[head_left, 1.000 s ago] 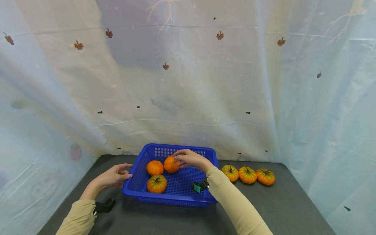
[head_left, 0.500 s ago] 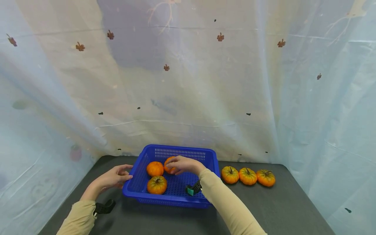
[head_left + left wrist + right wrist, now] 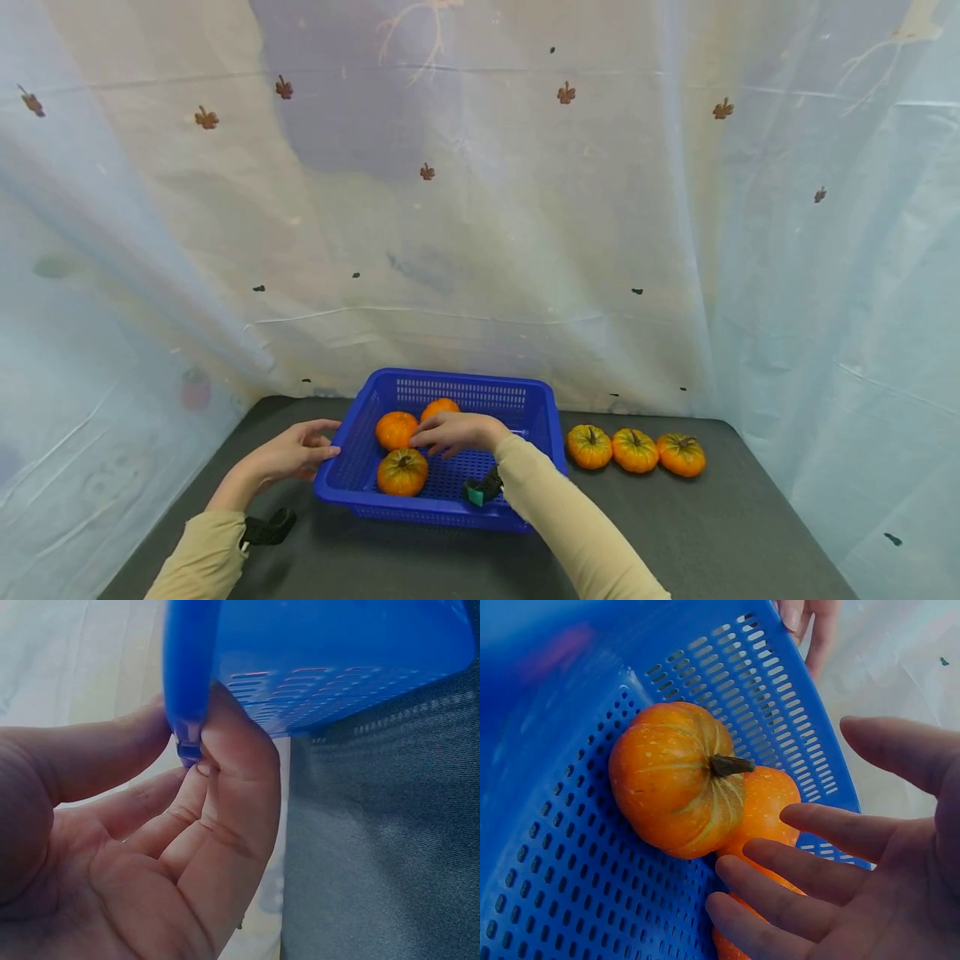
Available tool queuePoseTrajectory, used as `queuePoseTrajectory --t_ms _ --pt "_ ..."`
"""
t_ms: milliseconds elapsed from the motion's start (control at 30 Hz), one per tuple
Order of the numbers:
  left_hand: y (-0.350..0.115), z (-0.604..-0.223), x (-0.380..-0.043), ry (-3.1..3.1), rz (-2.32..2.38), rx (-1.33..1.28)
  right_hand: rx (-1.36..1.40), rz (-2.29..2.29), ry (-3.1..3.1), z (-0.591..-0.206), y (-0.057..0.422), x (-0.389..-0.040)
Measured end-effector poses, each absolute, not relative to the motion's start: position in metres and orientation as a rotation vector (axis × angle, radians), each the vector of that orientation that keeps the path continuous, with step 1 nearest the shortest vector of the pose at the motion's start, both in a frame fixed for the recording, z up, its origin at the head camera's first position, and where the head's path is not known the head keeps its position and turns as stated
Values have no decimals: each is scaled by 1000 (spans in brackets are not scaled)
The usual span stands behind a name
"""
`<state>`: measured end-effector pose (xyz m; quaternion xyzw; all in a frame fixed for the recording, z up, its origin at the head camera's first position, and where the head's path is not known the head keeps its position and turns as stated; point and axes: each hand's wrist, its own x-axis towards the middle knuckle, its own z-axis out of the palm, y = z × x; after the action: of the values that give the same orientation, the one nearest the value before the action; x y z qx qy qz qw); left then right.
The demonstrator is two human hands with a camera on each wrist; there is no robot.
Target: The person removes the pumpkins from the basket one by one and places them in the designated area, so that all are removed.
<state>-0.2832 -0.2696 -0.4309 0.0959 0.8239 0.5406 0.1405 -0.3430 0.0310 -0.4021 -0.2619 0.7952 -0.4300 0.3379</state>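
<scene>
A blue plastic basket (image 3: 480, 379) with slotted walls stands on the dark table. My left hand (image 3: 288, 452) holds its left rim, thumb on one side and curled fingers on the other in the left wrist view. Inside the basket's left half sit three small pumpkins: a green-streaked one (image 3: 402, 475) in front, an orange one (image 3: 395, 430) behind it and another orange one (image 3: 441, 407) at the back, partly hidden by my right hand (image 3: 459, 431). In the right wrist view that hand's fingers are extended and spread beside the stemmed pumpkin (image 3: 671, 780), overlapping the orange ones.
Right of the basket, three green-and-orange pumpkins (image 3: 635, 451) stand in a row on the dark table (image 3: 675, 533). A pale plastic sheet (image 3: 480, 250) with leaf prints hangs behind and at both sides. Each wrist wears a black strap (image 3: 268, 528).
My right hand has come off the back orange pumpkin, moving left and nearer over the basket, with its fingers straightening. The left hand stays on the rim.
</scene>
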Motion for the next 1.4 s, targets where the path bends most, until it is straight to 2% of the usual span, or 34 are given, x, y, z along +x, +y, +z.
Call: queuePoseTrajectory --t_ms 1400 --pt "-268 -429 -282 2381 1561 283 -675 -910 2093 -402 -5 -333"
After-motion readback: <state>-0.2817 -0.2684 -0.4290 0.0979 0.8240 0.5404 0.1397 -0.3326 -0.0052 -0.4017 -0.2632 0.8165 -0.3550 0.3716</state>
